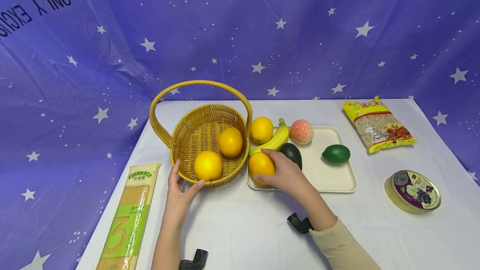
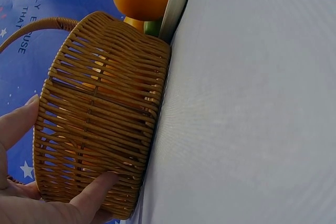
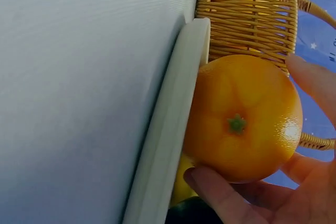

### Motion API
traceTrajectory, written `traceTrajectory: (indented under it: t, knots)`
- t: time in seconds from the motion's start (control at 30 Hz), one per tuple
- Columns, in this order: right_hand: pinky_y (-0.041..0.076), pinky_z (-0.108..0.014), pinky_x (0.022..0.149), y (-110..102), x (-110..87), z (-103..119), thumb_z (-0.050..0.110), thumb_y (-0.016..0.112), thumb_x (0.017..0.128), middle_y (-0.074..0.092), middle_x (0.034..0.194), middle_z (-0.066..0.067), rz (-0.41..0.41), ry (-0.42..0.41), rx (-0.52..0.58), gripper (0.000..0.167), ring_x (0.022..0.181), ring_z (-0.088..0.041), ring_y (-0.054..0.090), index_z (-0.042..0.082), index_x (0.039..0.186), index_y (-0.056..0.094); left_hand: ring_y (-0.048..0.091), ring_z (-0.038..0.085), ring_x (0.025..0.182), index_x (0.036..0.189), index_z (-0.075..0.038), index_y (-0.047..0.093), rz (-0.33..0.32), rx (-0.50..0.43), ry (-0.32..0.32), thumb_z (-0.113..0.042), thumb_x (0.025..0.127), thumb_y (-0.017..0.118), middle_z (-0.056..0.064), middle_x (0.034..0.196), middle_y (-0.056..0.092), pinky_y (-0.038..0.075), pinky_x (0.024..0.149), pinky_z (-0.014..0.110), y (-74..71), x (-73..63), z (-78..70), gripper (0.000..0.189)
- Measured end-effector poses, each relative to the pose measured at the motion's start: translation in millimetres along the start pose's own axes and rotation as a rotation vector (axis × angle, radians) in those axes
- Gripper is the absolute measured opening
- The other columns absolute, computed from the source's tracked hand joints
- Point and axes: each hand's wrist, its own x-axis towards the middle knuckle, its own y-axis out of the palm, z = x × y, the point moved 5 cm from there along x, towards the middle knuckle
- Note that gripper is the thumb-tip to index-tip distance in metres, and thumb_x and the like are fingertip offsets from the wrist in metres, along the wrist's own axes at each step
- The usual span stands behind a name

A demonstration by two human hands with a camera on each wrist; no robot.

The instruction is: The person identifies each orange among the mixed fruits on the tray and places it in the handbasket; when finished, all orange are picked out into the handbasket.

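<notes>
In the head view my right hand (image 1: 286, 174) grips an orange (image 1: 261, 167) at the tray's left end, thumb and fingers around its sides. The right wrist view shows that orange (image 3: 244, 119) close to the cream tray (image 3: 165, 129), its green stem mark facing the camera. My left hand (image 1: 181, 195) holds the near left side of a wicker basket (image 1: 210, 113), fingers and thumb spread against its rim and wall (image 2: 100, 114). Two oranges (image 1: 208, 166) lie inside the basket. Beside the gripped orange are a banana (image 1: 275, 138) and a dark avocado (image 1: 291, 154), partly hidden by my hand.
Another orange (image 1: 261, 130), a peach (image 1: 301, 131) and a green lemon-shaped fruit (image 1: 336, 153) are on the tray (image 1: 318, 182). A spaghetti packet (image 1: 129, 216) lies left. Rightward are a yellow pasta bag (image 1: 378, 126) and a round tin (image 1: 412, 191). The basket's handle (image 1: 200, 82) arches upright.
</notes>
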Motion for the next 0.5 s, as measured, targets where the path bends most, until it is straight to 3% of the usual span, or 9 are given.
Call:
traceTrajectory:
  t: [0.5]
  knots:
    - [0.041, -0.052, 0.098, -0.4, 2.7, -3.3, 0.050, 0.077, 0.076, 0.051, 0.137, -0.009, -0.016, -0.005, 0.006, 0.077, 0.121, -0.029, 0.050, 0.019, 0.140, 0.050, 0.003, 0.024, 0.145, 0.156, -0.030, 0.007, -0.012, 0.015, 0.000, -0.012, 0.086, 0.074, -0.003, 0.159, -0.010, 0.028, 0.111, 0.043, 0.6, 0.1, -0.7, 0.098]
